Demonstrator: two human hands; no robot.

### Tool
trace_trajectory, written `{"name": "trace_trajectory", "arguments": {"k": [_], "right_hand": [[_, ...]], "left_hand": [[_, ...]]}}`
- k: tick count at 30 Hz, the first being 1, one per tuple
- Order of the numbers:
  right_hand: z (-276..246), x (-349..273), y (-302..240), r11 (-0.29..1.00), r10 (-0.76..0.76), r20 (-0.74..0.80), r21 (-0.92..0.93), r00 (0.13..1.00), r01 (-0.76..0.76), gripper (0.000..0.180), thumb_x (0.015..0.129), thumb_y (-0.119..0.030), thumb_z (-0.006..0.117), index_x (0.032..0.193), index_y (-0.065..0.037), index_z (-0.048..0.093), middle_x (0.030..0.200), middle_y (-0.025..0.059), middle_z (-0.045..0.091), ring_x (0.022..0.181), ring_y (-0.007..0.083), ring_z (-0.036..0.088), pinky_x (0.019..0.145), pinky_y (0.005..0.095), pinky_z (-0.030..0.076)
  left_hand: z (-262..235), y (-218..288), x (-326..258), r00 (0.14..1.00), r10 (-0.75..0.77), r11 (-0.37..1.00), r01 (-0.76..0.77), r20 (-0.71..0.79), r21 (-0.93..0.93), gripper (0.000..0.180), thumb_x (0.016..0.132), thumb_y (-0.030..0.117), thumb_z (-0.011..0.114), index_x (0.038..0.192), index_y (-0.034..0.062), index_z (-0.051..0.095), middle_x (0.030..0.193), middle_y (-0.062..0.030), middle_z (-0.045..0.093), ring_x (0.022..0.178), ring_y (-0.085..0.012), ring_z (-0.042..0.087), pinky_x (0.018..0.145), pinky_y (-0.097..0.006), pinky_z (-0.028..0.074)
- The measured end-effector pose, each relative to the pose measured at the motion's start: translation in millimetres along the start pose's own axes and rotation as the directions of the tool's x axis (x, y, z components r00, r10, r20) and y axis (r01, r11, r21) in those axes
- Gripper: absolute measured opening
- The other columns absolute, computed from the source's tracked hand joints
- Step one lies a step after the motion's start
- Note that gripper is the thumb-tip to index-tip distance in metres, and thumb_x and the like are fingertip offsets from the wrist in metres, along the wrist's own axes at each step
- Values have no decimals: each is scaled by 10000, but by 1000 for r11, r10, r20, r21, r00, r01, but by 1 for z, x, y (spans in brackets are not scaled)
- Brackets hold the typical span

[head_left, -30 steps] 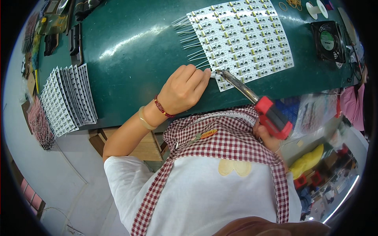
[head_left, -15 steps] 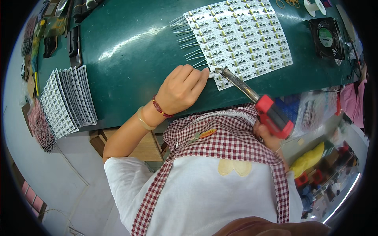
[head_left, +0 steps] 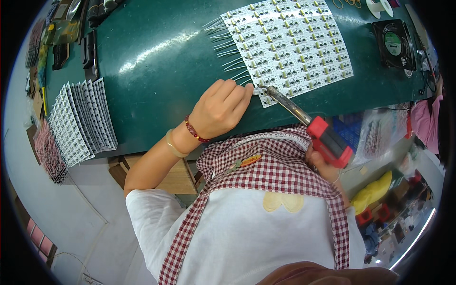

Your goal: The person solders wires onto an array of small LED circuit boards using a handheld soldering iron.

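A white panel of small circuit boards (head_left: 297, 68) lies on the green table, with several thin white wires (head_left: 231, 53) sticking out from its left edge. My left hand (head_left: 219, 107) is closed in a pinch at the panel's near left corner, with a white wire (head_left: 256, 90) between thumb and forefinger. In my right hand (head_left: 325, 167) is a soldering iron (head_left: 328, 141) with a red and black handle. Its dark tip meets the panel's edge row just right of my left fingertips. The handle hides part of the right fingers.
On the left, a row of similar panels (head_left: 80, 121) stands on edge beside a bundle of reddish wires (head_left: 49, 152). A black fan (head_left: 393, 45) and a white spool (head_left: 378, 8) sit at the right. A plastic bag of wires (head_left: 377, 135) hangs below the table edge.
The soldering iron has shifted very slightly left, its tip still at the panel's near left corner. My left hand has barely moved.
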State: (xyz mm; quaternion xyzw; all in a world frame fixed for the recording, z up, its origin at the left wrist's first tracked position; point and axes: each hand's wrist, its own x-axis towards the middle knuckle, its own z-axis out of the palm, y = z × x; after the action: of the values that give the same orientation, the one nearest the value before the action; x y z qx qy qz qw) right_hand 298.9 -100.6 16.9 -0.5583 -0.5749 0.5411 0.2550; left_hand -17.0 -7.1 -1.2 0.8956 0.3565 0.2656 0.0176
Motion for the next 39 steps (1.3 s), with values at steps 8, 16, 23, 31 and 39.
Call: {"name": "trace_trajectory", "arguments": {"k": [8,16,23,31,39], "right_hand": [[-4,-8,4,998,54,47,-27,997,-53,215,815,-126,694,1000,-18,668,884,93,671,777,192,649,678,294,506],[-5,-13,5,993,56,25,103,998,-59,198,858,-95,664,1028,5,654,891,71,672,793,155,641,700,299,510],[-6,-11,2,990,53,38,133,998,-57,225,840,-186,702,980,-13,668,813,56,676,721,150,645,661,276,496],[-4,-13,5,1000,12,5,29,1000,-12,245,816,-211,717,970,-26,676,814,71,680,704,179,656,641,286,504],[-4,-6,2,992,-55,19,-110,998,57,224,770,-160,708,934,-11,673,817,104,660,689,227,648,616,307,510]], "left_hand": [[0,2,1,1000,1,1000,-2,16,28,290,710,3,637,985,-89,657,739,-67,473,637,-186,473,539,-302,407],[-1,3,0,1000,27,999,-28,16,39,256,706,9,658,937,-100,656,720,-53,457,662,-172,474,556,-280,397],[-4,14,-3,1000,-10,1000,10,-4,-1,308,685,4,652,983,-73,665,763,-77,523,657,-197,517,554,-304,433],[-1,15,-2,999,-36,999,36,16,-29,320,665,-3,653,979,-66,666,745,-72,501,652,-199,505,551,-302,431],[-1,16,-2,999,-36,999,37,30,-15,319,675,3,631,985,-69,659,793,-80,538,675,-206,511,562,-307,442]]}}
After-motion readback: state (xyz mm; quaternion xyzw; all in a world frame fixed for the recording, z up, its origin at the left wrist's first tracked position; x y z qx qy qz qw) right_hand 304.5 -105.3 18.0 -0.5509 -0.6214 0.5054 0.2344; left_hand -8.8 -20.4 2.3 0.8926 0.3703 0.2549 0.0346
